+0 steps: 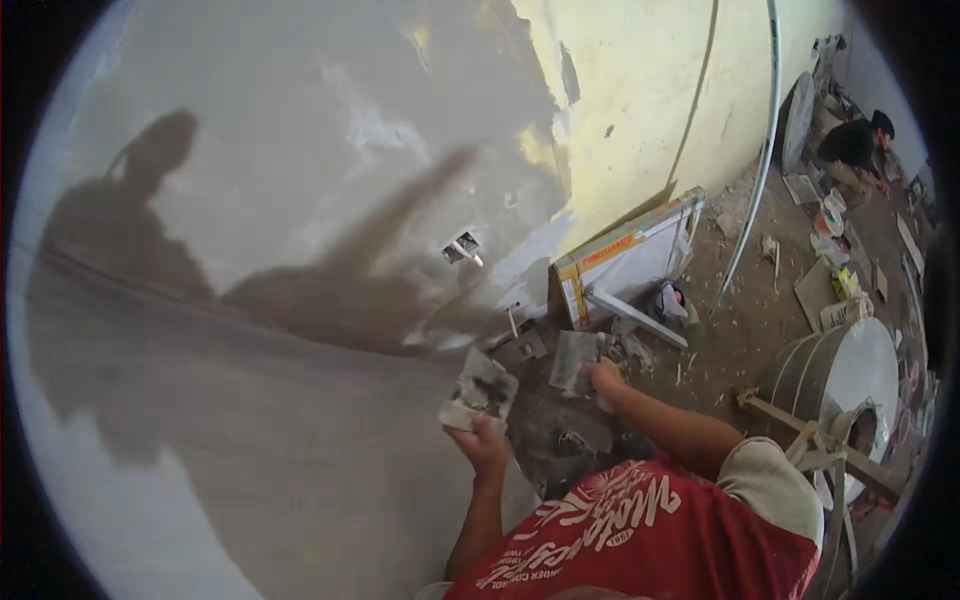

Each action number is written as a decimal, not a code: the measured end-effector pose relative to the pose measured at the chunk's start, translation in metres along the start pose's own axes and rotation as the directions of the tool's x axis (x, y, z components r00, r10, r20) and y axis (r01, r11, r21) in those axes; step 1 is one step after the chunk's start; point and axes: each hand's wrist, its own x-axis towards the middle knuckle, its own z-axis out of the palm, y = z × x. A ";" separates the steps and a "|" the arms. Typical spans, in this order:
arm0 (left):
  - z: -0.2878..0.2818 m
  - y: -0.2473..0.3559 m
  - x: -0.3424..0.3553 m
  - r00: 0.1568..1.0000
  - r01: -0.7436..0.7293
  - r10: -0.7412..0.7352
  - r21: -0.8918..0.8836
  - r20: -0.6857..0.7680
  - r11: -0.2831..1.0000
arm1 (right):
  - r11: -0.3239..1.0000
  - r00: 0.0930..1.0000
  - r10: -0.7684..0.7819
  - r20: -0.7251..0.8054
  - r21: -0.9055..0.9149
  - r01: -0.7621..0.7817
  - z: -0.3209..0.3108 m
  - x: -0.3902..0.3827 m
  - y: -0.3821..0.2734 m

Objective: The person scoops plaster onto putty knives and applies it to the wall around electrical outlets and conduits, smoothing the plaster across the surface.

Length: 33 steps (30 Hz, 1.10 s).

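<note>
My left hand (482, 440) is closed round the lower end of a plaster-smeared flat plate (484, 388), pale with a dark patch in its middle. To the right of it, my right hand (603, 377) grips a wide putty knife (574, 360) with a grey rectangular blade. The two tools are apart, side by side above the floor by the wall. Behind them rises the grey-plastered wall (300, 200), where an open socket box (463, 248) shows. My fingers partly hide both grips.
A framed panel (625, 260) leans on the yellow wall (660, 110). A pale hose or pipe (768, 160) curves down to the littered floor. At right stand a large round metal tank (845, 380) and a wooden frame (815, 440). Another person (853, 147) crouches at the far right.
</note>
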 end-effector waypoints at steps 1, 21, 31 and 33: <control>-0.001 -0.006 -0.009 1.000 0.001 -0.001 0.007 0.017 1.000 | 0.985 0.997 0.078 0.002 0.152 -0.078 0.007 0.001 0.007; -0.013 0.003 -0.048 0.937 0.247 -0.345 0.598 0.052 0.762 | 0.762 0.893 -0.174 -0.416 0.518 0.390 0.051 0.266 -0.148; -0.010 0.002 -0.039 0.941 0.216 -0.330 0.631 0.068 0.745 | 0.649 0.654 -0.584 -0.480 0.208 0.732 0.080 0.269 -0.080; 0.041 0.012 -0.025 0.919 0.232 -0.368 0.561 0.140 0.794 | 0.490 0.443 -0.827 -0.346 -0.059 0.870 -0.039 0.399 -0.043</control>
